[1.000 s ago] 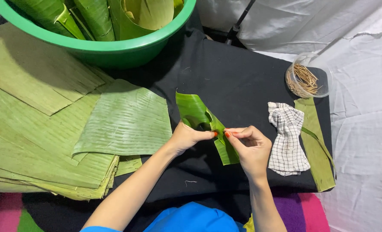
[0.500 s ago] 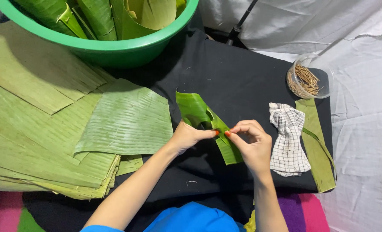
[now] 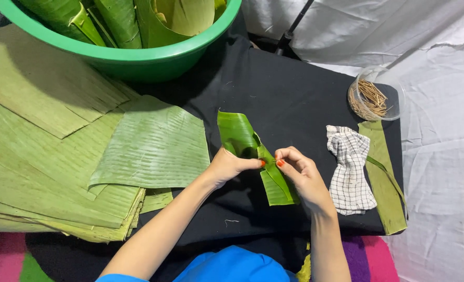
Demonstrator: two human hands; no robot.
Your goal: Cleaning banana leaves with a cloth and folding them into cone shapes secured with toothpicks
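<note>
Looking down from the head cam, the biggest thing here is the black-covered table (image 3: pixel 294 94), with white sheeting spread on the ground off to the right. A big stack of flat banana leaves (image 3: pixel 60 156) takes up the whole left side, and the top sheet pokes out toward the middle. Above that sits a green plastic basin (image 3: pixel 138 55) stuffed with rolled leaves standing up in it.

Smaller stuff: a checked cloth (image 3: pixel 349 172) lies crumpled on the right, touching a long leaf strip (image 3: pixel 383 177) along the table's right edge. A clear round tub of thin sticks (image 3: pixel 373 96) sits just above those two.

Dead center is the folded leaf piece (image 3: pixel 247 149), lying on the black cover just right of the stack. Both hands are on it. The left hand (image 3: pixel 229 166) has thumb and fingers squeezed together, pinching the leaf's fold. The right hand (image 3: pixel 302 175) pinches the same fold from the other side, fingertips curled in, and the two thumbs nearly meet.
</note>
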